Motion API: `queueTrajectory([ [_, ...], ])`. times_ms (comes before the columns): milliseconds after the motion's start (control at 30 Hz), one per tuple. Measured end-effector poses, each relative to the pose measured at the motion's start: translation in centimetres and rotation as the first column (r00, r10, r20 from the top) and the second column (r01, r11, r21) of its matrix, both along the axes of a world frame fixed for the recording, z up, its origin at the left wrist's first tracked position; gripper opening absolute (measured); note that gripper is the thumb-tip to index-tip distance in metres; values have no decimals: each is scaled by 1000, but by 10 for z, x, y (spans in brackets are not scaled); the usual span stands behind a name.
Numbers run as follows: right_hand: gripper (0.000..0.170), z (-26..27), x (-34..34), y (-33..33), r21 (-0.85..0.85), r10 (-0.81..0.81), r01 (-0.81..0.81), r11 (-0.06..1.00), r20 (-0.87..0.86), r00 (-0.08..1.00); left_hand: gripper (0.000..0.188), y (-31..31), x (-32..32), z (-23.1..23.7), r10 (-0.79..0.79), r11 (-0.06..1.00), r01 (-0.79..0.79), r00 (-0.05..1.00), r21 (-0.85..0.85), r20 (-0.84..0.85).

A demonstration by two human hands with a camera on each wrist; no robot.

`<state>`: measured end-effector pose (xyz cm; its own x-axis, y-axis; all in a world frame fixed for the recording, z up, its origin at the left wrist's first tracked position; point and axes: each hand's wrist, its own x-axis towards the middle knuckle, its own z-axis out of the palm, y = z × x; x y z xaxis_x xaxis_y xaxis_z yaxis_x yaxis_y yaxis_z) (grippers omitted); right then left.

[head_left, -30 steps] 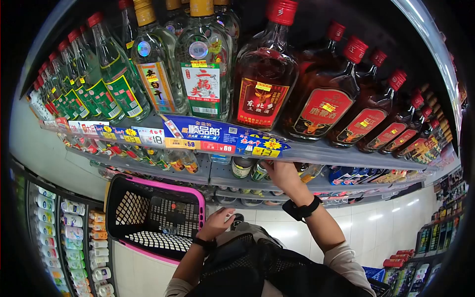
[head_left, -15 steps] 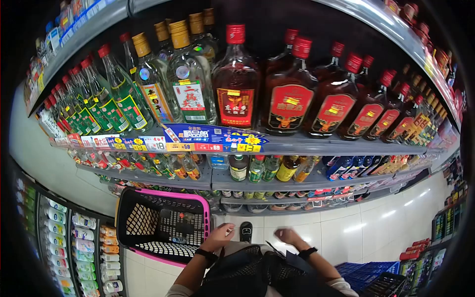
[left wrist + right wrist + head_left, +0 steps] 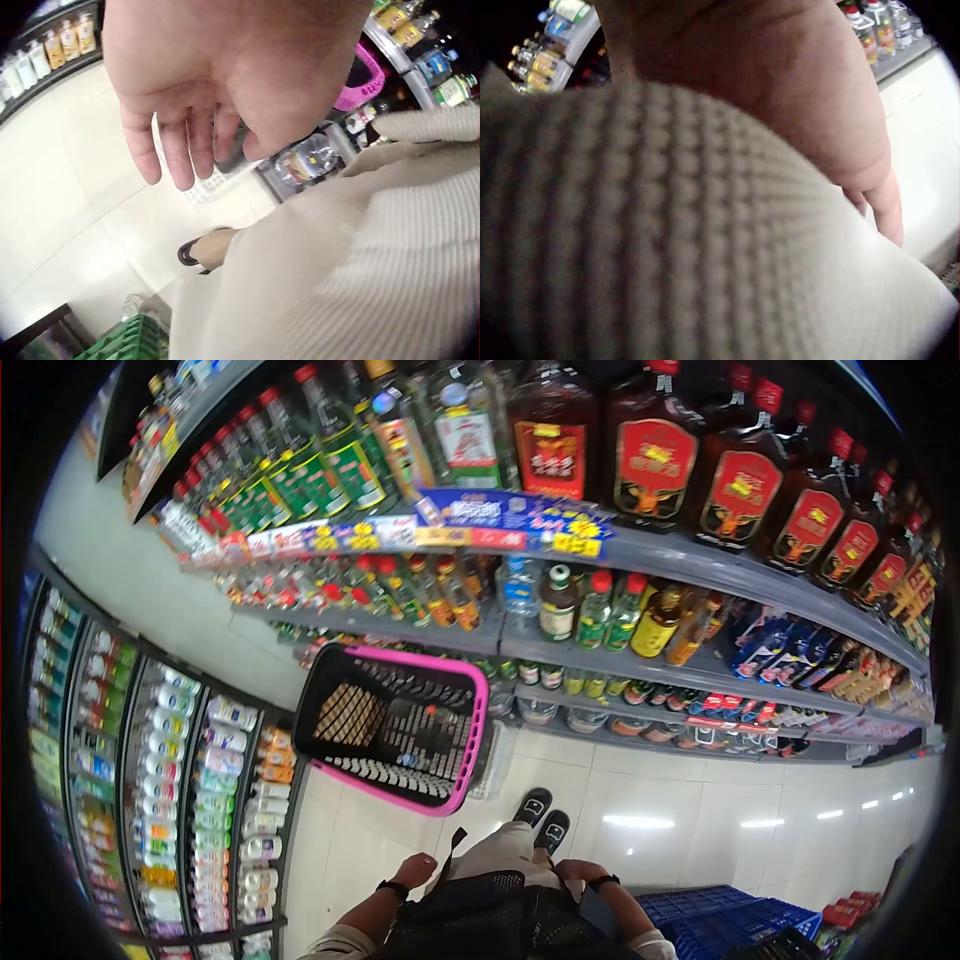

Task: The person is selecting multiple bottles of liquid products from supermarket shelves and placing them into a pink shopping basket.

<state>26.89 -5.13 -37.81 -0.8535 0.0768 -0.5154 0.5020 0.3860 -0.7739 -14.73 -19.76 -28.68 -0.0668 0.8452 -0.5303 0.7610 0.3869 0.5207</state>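
Observation:
My left hand point(image 3: 415, 870) hangs beside the body below the shopping basket, holding nothing; in the left wrist view its fingers point(image 3: 177, 154) droop, loosely bent. At the front of the beige trousers point(image 3: 500, 852), my right hand point(image 3: 574, 872) hangs low. The right wrist view shows much of this hand point(image 3: 780, 90) covered by a ribbed sleeve point(image 3: 652, 225), with a couple of relaxed fingers visible. Ahead on the left is a black shopping basket point(image 3: 335, 745) with a pink rim point(image 3: 385, 798), some small clear items inside it.
Liquor bottles point(image 3: 655, 455) line the upper shelf in front. Smaller bottles point(image 3: 595, 610) stand on the shelf below. On the left, a rack point(image 3: 205, 760) holds rows of bottles. Blue crates point(image 3: 700, 920) sit at the lower right on the tiled floor point(image 3: 640, 785).
My right hand has drawn back from the lower shelf bottles, empty, and dropped to the body. My left hand has lowered away from the basket. The view has tilted down, showing both shoes.

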Motion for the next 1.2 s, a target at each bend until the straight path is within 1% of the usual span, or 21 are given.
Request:
queueTrajectory([
  [33,45,4,-6,-6,-10,26,-26,1000,-3,1000,30,-26,-5,3,26,1000,-26,1000,-10,-3],
  [100,47,31,-25,-4,-213,-213,362,908,509,834,32,-69,-14,13,-11,977,-1,998,-212,-54],
  [233,41,141,-57,5,-74,-376,486,871,536,756,29,-124,-7,22,170,941,-197,978,-277,-121],
  [333,44,102,-65,-10,-88,-239,370,925,621,746,26,-150,-11,11,295,946,-289,955,-147,19],
  [367,43,51,-52,-22,-136,-118,251,958,613,781,26,-157,-12,19,75,997,-77,995,-17,-72],
  [400,41,44,-94,-22,-183,3,133,974,598,801,26,-170,-17,15,95,995,-96,994,-17,-63],
  [467,30,21,-103,-31,-168,15,54,984,384,923,27,-200,-30,8,201,978,-203,979,-54,-39],
  [533,25,28,-144,-28,-309,209,-104,945,327,922,25,-234,-55,-3,252,967,-252,968,-26,-6],
  [567,27,109,-190,-32,-330,-14,160,930,404,915,24,-244,-64,2,537,839,-522,841,-157,73],
  [600,27,147,-226,-32,-226,92,11,974,437,895,23,-258,-77,4,771,626,-717,628,-306,107],
  [633,25,115,-238,-44,-102,103,-78,992,278,955,26,-294,-92,-29,707,706,-704,691,-83,150],
  [667,27,38,-246,-57,52,470,-489,871,207,858,26,-301,-107,-14,707,706,-702,690,-93,152],
  [700,31,-4,-257,-65,87,331,-319,944,-218,918,27,-297,-120,13,801,598,-780,584,-183,129],
  [733,32,58,-295,-65,-77,90,-89,993,15,996,29,-297,-132,32,878,476,-838,469,-268,93],
  [767,35,61,-317,-63,-6,101,-101,995,-37,994,31,-314,-137,21,931,349,-905,305,-244,202],
  [800,38,155,-359,-49,-224,-14,46,973,144,990,31,-329,-146,9,930,351,-902,305,-250,203],
  [867,38,209,-415,-36,-473,-99,229,851,283,954,30,-352,-163,-8,947,44,-930,-77,-365,312],
  [1067,20,217,-535,14,-318,-584,581,750,94,806,30,-375,-174,-10,936,-64,-940,-173,-336,307],
  [1133,20,168,-558,32,-114,-572,577,809,72,817,28,-374,-171,3,968,23,-977,-31,-213,247],
  [1167,20,146,-568,39,-83,-597,605,792,106,796,29,-393,-169,-17,975,183,-976,164,-121,153],
  [1200,21,135,-578,44,-51,-620,631,774,138,772,30,-410,-157,-43,970,92,-995,78,-49,230],
])
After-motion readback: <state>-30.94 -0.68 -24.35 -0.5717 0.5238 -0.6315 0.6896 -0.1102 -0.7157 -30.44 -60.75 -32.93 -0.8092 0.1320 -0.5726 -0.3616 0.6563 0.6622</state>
